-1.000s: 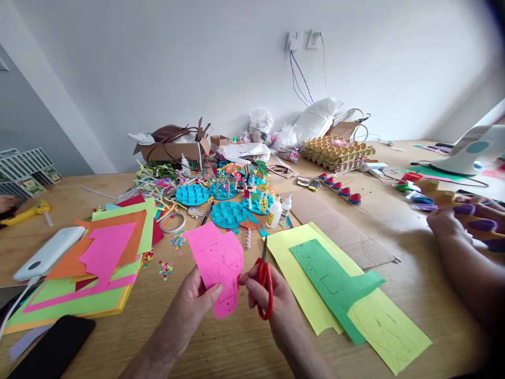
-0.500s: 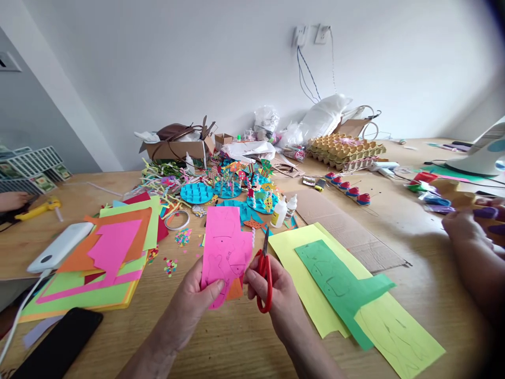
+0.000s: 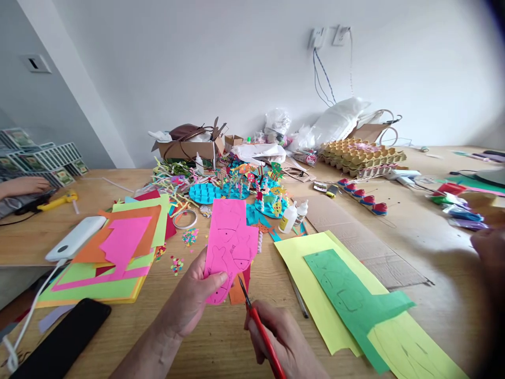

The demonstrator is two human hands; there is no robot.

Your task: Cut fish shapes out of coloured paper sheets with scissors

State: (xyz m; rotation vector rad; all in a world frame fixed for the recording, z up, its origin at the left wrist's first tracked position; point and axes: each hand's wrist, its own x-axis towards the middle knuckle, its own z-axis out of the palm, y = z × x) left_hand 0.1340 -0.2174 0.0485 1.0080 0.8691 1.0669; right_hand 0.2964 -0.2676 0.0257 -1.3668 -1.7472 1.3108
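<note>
My left hand [image 3: 195,292] grips a piece of pink paper [image 3: 229,229] by its lower left side, thumb on the front. Pencilled fish-like outlines cover the paper. Below and to the right, my right hand [image 3: 282,331] is closed around red-handled scissors [image 3: 263,331]. Their blades look together, with the tip pointing up near the paper's lower right edge. Beneath the pink sheet, a small orange paper piece [image 3: 237,292] shows on the table. To the right lie a yellow sheet [image 3: 292,252] and a green paper piece [image 3: 335,284] with pencil drawings.
At left are stacked coloured papers [image 3: 90,287], a white power bank [image 3: 74,237] and a black phone [image 3: 65,337]. Glue bottles [image 3: 288,218], a tape roll [image 3: 184,219] and blue paper crafts [image 3: 205,193] stand ahead. Cardboard [image 3: 366,242] lies right. Other people's hands [image 3: 29,185] appear at both sides.
My right hand has dropped and turned the scissors, moving their tip down and left. My left hand still holds the pink paper. The view has shifted slightly left.
</note>
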